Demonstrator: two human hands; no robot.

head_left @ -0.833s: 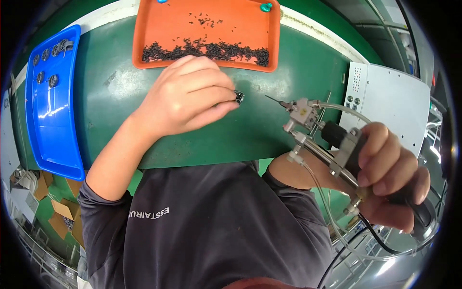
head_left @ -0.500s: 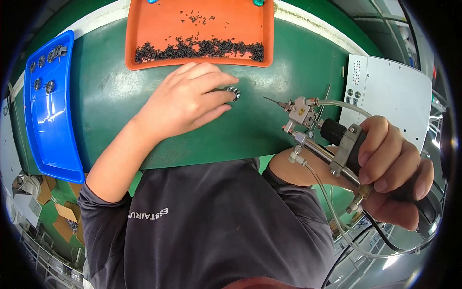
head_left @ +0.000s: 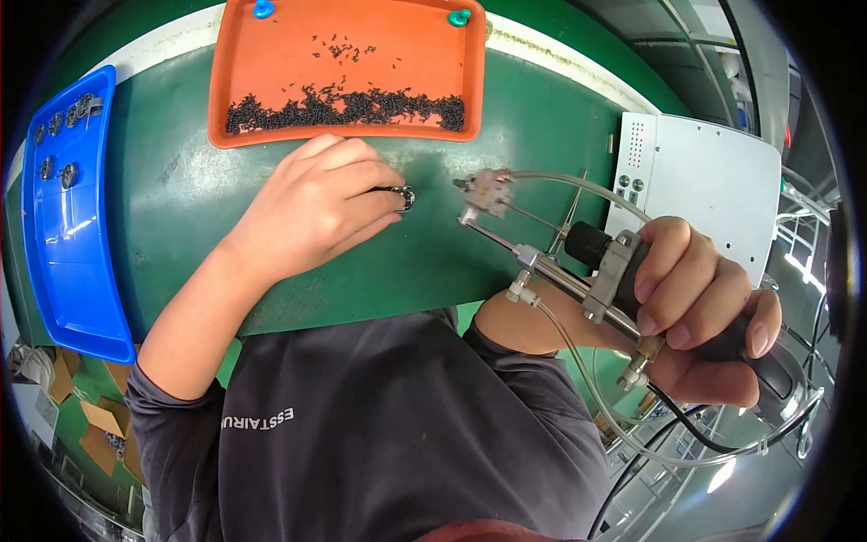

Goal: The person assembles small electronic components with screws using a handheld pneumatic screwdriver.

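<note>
On the green work surface my left hand (head_left: 316,203) is closed on a small round black part (head_left: 407,198). Its fingertips cover most of that part, leaving the right rim in sight. My right hand (head_left: 700,307) is wrapped around the dark grip of a power screwdriver (head_left: 603,295), with a metal air cylinder and clear hoses along it. The tool's metal head (head_left: 489,192) points left, slightly blurred, and stands a short gap to the right of the round part. A thin shaft shows between this head and the black collar (head_left: 587,244).
Beyond my left hand lies an orange tray (head_left: 219,81) with many tiny black screw-like pieces and two push pins. A blue tray (head_left: 72,280) at left holds several round black parts. A white control box (head_left: 713,181) stands at right. Hoses and cables trail at lower right.
The screwdriver's head has slid forward, away from the collar and towards the round part; its thin tip no longer sticks out. The whole view has shifted slightly. My left hand keeps its hold.
</note>
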